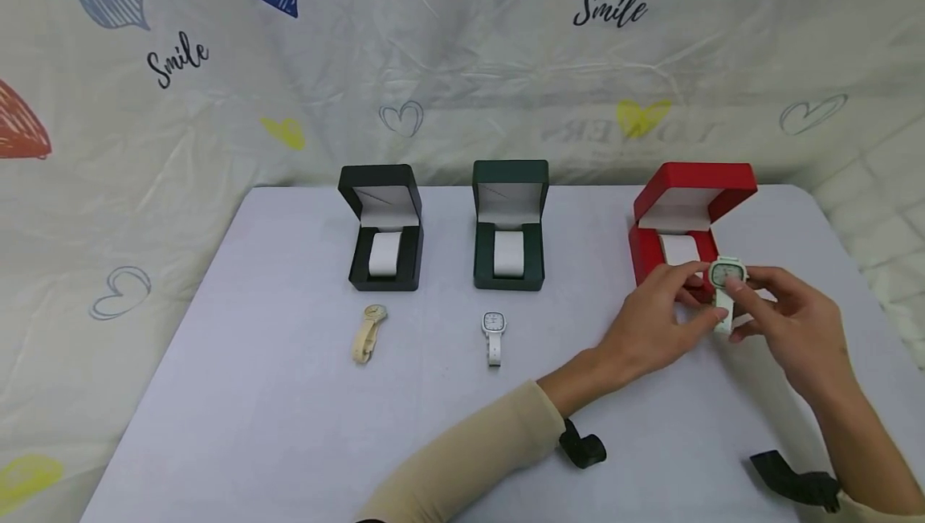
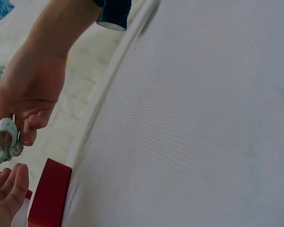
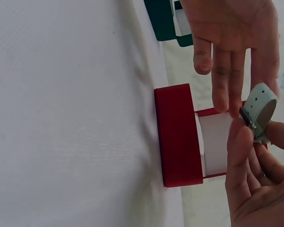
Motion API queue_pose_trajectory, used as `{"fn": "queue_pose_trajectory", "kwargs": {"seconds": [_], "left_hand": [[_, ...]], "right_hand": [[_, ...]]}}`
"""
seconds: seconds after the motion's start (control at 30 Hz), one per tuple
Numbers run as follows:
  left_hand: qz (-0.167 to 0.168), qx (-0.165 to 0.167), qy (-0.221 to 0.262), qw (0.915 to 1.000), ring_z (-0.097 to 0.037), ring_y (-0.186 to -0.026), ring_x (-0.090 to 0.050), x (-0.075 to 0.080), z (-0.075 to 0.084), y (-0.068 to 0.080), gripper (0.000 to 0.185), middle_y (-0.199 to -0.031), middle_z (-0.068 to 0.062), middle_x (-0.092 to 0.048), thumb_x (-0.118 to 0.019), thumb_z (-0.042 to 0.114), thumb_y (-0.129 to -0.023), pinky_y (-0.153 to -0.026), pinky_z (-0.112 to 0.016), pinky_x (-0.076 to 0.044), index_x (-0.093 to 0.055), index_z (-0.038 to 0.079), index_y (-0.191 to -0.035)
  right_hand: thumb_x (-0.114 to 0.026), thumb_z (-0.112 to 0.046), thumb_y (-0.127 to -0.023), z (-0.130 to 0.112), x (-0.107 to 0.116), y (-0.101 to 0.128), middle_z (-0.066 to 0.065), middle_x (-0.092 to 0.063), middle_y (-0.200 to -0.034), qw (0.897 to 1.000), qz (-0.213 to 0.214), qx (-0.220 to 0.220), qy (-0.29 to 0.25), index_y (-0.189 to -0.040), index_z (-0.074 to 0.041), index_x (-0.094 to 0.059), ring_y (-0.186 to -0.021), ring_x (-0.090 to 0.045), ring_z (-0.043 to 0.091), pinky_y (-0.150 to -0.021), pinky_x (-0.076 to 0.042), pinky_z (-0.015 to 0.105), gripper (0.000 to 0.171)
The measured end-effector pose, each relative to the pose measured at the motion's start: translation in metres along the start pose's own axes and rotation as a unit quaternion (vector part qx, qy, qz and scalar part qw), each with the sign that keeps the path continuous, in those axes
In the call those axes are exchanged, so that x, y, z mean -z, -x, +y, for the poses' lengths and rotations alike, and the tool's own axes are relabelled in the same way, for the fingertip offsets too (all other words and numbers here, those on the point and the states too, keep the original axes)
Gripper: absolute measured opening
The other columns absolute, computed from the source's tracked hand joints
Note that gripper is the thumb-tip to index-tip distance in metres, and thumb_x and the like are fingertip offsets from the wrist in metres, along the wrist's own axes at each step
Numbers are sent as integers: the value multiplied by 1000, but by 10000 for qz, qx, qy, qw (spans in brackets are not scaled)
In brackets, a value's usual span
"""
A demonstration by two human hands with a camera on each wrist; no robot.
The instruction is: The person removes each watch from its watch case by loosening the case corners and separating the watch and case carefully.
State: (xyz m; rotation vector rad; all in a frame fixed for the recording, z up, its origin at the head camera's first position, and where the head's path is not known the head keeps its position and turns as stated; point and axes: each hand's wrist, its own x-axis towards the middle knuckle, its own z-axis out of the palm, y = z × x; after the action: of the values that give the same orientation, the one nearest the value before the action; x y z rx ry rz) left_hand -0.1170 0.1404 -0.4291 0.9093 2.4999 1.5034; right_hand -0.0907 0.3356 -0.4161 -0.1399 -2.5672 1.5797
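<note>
A wristwatch with a pale mint-green strap (image 1: pixel 725 300) is held up between both hands, just in front of the open red watch box (image 1: pixel 731 179). My left hand (image 1: pixel 661 316) has its thumb and forefinger at the left side of the case and strap. From the other side my right hand (image 1: pixel 802 330) grips the watch, thumb over the dial. The right wrist view shows the buckled strap loop (image 3: pixel 261 106) near the fingertips of both hands. Inside the red box a white cushion (image 1: pixel 679 248) shows, partly covered by the left hand.
A black watch box (image 1: pixel 356 274) and a green watch box (image 1: pixel 483 272) stand open with white cushions. Before them lie a cream-strapped watch (image 1: pixel 367 338) and a white-strapped watch (image 1: pixel 495 334). Dark wrist straps (image 1: pixel 793 481) hang by the sleeves. Printed cloth (image 1: pixel 462 49) backs the table.
</note>
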Motion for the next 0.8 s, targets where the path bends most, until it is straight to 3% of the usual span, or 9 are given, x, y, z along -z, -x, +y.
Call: {"fn": "queue_pose_trajectory", "kwargs": {"seconds": [0.27, 0.47, 0.8], "left_hand": [[-188, -203, -520, 9983, 12, -108, -56, -1, -3, 7, 65, -138, 6, -57, -71, 36, -99, -92, 1, -43, -43, 19, -155], [-287, -357, -428, 9980, 9, -111, -56, -2, -6, 13, 69, -142, 5, -56, -74, 33, -97, -92, 1, -44, -40, 16, -155], [-418, -253, -449, 9978, 10, -114, -56, 3, -6, 26, 75, -146, 7, -53, -76, 38, -95, -91, 0, -44, -39, 19, -157]], "right_hand": [[-67, -16, -102, 10, 4, 7, -29, -72, -90, 9996, -196, -104, 160, -123, -28, -66, -72, -66, -1, -66, -50, 11, 24], [-67, -14, -102, 14, 4, 7, -28, -73, -93, 9982, -572, -35, 152, -123, -27, -62, -75, -69, -1, -70, -52, 9, 25], [-66, -15, -103, 13, 2, 15, -31, -72, -99, 9950, -872, 149, 460, -127, -22, -62, -82, -71, -5, -71, -55, 9, 25]]}}
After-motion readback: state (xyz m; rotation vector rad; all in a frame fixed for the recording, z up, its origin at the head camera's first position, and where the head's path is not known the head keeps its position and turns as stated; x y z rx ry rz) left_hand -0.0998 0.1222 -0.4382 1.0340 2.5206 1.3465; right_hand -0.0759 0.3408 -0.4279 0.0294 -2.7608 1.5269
